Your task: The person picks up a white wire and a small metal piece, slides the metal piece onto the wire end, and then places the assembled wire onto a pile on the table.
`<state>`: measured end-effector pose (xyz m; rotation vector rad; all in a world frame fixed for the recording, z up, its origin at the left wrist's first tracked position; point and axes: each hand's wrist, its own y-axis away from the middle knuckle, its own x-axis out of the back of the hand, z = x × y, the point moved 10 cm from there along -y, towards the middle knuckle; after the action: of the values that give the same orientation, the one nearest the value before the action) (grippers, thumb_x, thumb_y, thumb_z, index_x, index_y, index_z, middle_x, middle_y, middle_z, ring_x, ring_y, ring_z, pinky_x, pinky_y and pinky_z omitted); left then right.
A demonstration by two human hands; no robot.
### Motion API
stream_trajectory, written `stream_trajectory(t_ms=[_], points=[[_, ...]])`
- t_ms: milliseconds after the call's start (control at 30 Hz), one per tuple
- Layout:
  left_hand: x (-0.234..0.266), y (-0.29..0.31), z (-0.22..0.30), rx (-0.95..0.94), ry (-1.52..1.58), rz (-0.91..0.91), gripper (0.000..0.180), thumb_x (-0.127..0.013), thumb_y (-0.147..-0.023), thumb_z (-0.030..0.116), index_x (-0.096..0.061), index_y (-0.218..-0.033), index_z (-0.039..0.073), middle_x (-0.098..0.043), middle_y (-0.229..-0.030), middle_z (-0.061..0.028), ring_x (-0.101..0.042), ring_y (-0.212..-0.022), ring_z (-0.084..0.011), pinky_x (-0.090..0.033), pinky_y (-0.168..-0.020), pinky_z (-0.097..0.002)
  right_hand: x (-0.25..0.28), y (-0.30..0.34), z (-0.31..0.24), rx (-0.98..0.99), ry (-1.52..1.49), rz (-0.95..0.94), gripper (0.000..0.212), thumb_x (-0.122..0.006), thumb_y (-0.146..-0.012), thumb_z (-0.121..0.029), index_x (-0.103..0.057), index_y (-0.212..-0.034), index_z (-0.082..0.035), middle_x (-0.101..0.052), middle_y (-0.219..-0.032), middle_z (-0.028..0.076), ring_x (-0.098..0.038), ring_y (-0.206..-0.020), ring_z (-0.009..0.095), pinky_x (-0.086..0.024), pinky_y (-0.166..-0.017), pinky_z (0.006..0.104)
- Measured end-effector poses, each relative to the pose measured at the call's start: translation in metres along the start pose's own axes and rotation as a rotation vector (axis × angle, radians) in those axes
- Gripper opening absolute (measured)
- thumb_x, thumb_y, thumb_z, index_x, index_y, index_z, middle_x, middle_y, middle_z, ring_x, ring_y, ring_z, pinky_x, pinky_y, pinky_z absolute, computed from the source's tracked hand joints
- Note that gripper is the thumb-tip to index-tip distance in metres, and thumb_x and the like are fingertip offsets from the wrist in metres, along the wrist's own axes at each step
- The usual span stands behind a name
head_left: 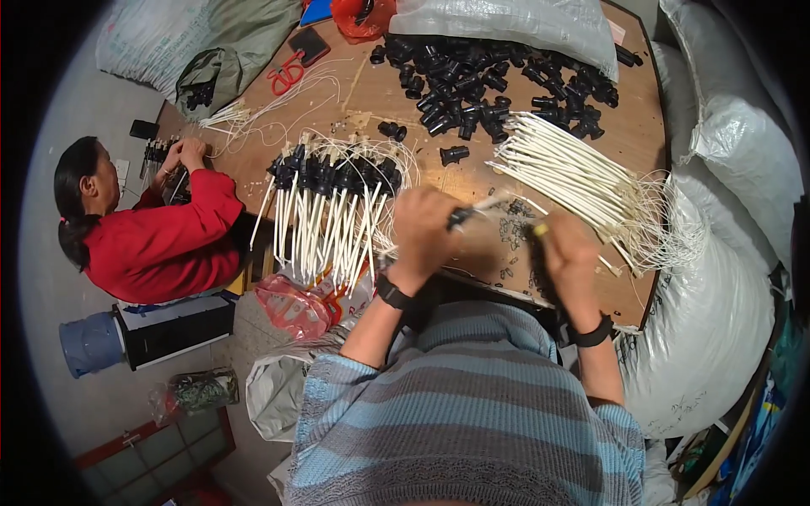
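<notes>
My left hand (426, 228) is closed around a black plastic fitting (460, 218) with a white tube (491, 201) sticking out to the right. My right hand (571, 255), smeared by motion, is curled around something with a yellow end (541, 228); its kind is not clear. Small dark metal clips (513, 229) lie scattered between the hands. Left of my left hand is a row of black fittings with white tubes (329, 228) and thin wires. A bundle of loose white tubes (574, 160) with wires lies beyond my right hand. One black fitting (454, 155) lies apart nearby.
A heap of black fittings (472, 84) covers the far side of the wooden table (371, 93). Red scissors (287, 76) lie at the far left. A person in red (169, 228) works at the left edge. Stuffed white sacks (704, 312) crowd the right.
</notes>
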<state>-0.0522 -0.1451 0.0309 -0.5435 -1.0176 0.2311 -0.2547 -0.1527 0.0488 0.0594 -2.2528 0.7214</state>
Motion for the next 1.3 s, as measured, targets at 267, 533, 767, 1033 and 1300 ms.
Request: stream_trajectory(t_ms=[267,533,767,1033,1300], points=[[0.021,0.008,-0.055,0.199,-0.413,0.015,0.025,-0.071,-0.062,0.018,-0.067,-0.085,0.008,-0.063,-0.098,-0.0041,-0.052,-0.102,-0.0249,-0.03,-0.091,-0.0425,0.015,0.018,0.059,-0.328,-0.205,0.225,0.008,-0.061,-0.085,0.001,-0.066,-0.09,0.003,-0.065,-0.082,0.013,-0.062,-0.072,0.019,-0.047,-0.064,0.0286],[0.013,0.01,-0.065,0.264,-0.491,-0.034,0.034,-0.073,-0.063,0.024,-0.068,-0.093,0.008,-0.063,-0.105,-0.004,-0.05,-0.104,-0.0249,-0.028,-0.092,-0.0449,-0.073,0.04,-0.095,0.571,-0.397,-0.522,0.023,-0.072,-0.072,-0.022,-0.068,-0.093,-0.014,-0.066,-0.095,0.004,-0.064,-0.082,0.025,-0.05,-0.066,0.0387],[-0.005,-0.027,-0.031,0.105,0.012,-0.079,0.035,-0.06,-0.073,0.0,-0.066,-0.108,0.004,-0.065,-0.107,-0.012,-0.056,-0.099,-0.0327,-0.046,-0.087,-0.0394,-0.094,0.037,-0.034,0.158,-0.33,-0.496,0.022,-0.072,-0.071,-0.022,-0.067,-0.09,-0.013,-0.064,-0.091,0.005,-0.063,-0.081,0.028,-0.049,-0.063,0.0385],[-0.081,-0.055,-0.048,0.002,-0.05,-0.296,0.039,-0.066,-0.067,-0.001,-0.065,-0.105,0.007,-0.061,-0.104,-0.0139,-0.055,-0.1,-0.034,-0.045,-0.085,-0.0411,0.006,0.038,0.103,-0.375,0.578,-0.281,0.009,-0.067,-0.074,-0.01,-0.069,-0.083,-0.01,-0.064,-0.077,0.013,-0.063,-0.07,0.033,-0.048,-0.06,0.0422],[-0.085,-0.012,-0.036,0.304,0.565,-0.437,0.036,-0.06,-0.075,-0.001,-0.061,-0.111,0.004,-0.062,-0.1,-0.0096,-0.059,-0.093,-0.0227,-0.046,-0.085,-0.0316,0.002,0.016,0.066,-0.253,0.044,-0.304,0.017,-0.061,-0.079,-0.01,-0.063,-0.096,-0.005,-0.06,-0.079,0.017,-0.06,-0.074,0.035,-0.046,-0.066,0.0401]])
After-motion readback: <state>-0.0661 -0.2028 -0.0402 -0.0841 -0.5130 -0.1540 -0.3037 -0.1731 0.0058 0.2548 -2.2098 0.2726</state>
